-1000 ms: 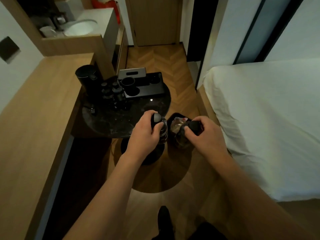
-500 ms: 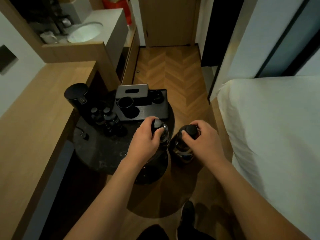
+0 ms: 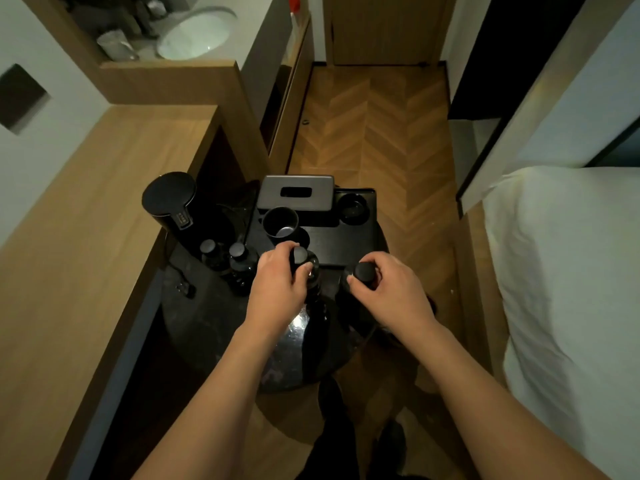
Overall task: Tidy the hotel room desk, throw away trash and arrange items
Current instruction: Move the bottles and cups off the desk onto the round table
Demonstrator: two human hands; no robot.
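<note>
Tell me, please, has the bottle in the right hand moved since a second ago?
Yes. The right hand has carried its bottle from beyond the round table's edge, by the bed, to over the tabletop, close to the black tray.

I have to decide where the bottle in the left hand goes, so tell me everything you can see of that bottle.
The bottle in the left hand is dark, glossy and plastic-looking, with a round black cap on top. It stands roughly upright over the round dark table, just in front of the black tray. The left hand wraps its neck and shoulder, thumb beside the cap. Its lower body blends into the dark tabletop, so contents, label and whether its base rests on the table cannot be told. Two similar capped bottles stand to its left.
</note>
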